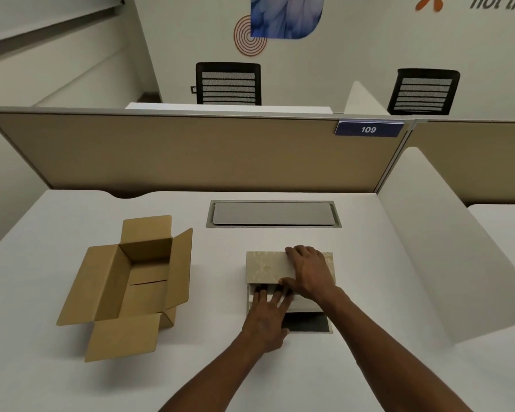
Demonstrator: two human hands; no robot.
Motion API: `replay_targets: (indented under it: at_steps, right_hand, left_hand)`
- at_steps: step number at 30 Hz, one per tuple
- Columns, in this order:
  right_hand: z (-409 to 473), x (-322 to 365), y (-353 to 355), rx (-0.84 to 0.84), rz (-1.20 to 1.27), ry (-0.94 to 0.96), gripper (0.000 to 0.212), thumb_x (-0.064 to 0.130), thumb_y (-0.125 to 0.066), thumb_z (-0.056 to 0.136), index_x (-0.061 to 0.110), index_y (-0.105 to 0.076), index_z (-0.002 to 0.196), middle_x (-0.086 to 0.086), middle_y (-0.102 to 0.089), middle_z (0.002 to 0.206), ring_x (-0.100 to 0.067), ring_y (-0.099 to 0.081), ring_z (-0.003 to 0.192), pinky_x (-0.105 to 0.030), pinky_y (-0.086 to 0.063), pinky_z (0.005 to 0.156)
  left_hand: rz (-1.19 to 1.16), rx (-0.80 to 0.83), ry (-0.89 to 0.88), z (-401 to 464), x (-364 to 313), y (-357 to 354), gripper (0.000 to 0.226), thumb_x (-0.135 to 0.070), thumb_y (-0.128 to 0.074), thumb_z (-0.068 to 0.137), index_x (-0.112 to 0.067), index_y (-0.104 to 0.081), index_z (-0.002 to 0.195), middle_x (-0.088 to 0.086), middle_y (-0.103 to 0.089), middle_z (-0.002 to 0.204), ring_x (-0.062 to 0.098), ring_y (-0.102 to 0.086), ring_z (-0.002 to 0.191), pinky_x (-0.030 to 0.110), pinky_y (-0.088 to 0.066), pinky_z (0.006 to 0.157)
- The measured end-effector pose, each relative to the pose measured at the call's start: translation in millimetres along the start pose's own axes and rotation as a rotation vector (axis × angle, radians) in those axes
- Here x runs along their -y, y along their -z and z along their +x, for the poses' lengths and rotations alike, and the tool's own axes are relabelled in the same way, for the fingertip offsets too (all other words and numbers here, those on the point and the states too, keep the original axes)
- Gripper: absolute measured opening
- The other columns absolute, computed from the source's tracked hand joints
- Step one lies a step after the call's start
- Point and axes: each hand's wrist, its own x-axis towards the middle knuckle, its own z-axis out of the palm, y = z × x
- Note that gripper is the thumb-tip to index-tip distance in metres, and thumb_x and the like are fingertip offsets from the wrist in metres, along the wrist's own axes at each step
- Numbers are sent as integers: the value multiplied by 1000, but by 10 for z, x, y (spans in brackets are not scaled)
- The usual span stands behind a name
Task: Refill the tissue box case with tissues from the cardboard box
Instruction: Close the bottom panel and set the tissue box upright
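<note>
A: Where is the case [280, 267] from your hands?

B: Right under them, on the desk [72, 367], right of centre. Its long axis runs side to side across you. The marbled lid covers the far part; the near part is open, and you can see white tissues [305, 304] in the gap, with a dark panel [308, 322] lying just nearer you.

A: What is each hand doing?

B: Your right hand [309, 272] lies flat on the lid, fingers spread, thumb at the lid's near edge. It presses rather than grips. Your left hand [268, 316] is flat too, fingers reaching into the gap onto the tissues. I cannot tell whether those fingertips pinch anything.

A: Which hand is nearer the box [131, 281]?

B: The left. The box sits well apart to your left, flaps open, its long axis running away from you. It looks empty from here, so I judge the tissues are already across.

A: Then what does the next move turn on?

B: The lid and the gap. The lid would slide toward you, across the case's long axis, while your left fingers lie in its path. They need to clear first.

A: Counts?

B: 1 case, 1 box, 1 stack of tissues, 2 hands. Beyond those: 1 grey hatch [274, 214] in the desk, 1 divider [191, 150] with 1 tag [368, 129] reading 109, and 2 chairs [228, 83] behind it.
</note>
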Motion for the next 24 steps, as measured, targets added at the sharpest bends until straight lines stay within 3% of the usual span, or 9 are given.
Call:
replay_targets:
  at_steps: [4,8,12,15,20,24]
  right_hand:
    - [-22,17,10,79,-82,38,92,64,-75,76,19,-40,148,-9,-46,143,-29,-45,128,-45,-36,113]
    - [12,41,52,157,-31,52,88,59,-83,71,16,-48,139,-9,-48,138,-28,-50,120,-41,-47,104]
    - [124,39,143,279,56,37,86,52,-89,67,18,-44,132,-10,-60,132,-29,-59,113,-40,-51,95]
    - [248,40,217,361,9,48,91,60,-88,65,18,-50,137,-8,-61,132,-28,-58,116,-39,-49,98]
    - [427,87,231,478,45,0,82,72,-80,66,19,-60,125,-7,-67,122,-21,-56,98,-32,-45,84]
    - [496,110,211,541,95,-49,83,75,-76,69,17,-65,127,-8,-68,124,-26,-62,110,-35,-48,93]
  left_hand:
    - [-53,-7,1,-17,11,-12,82,-45,-63,91,-32,-15,157,0,-14,166,31,-12,152,51,-15,124]
    - [-105,6,2,-39,18,-30,80,-42,-63,91,-31,-17,156,0,-12,166,29,-11,152,50,-21,123]
    - [-109,-6,-6,-41,18,-38,80,-41,-63,92,-28,-18,157,3,-13,166,31,-13,152,50,-19,124]
    - [-92,-31,-29,-69,28,-64,79,-38,-62,92,-25,-19,157,6,-14,166,32,-13,152,50,-18,124]
    - [-70,-18,-24,-97,33,-82,83,-40,-60,94,-26,-11,159,7,-8,167,34,-5,154,51,-8,124]
    - [-77,22,-9,-82,38,-72,83,-41,-56,96,-29,-3,159,5,0,168,32,3,154,50,-3,124]
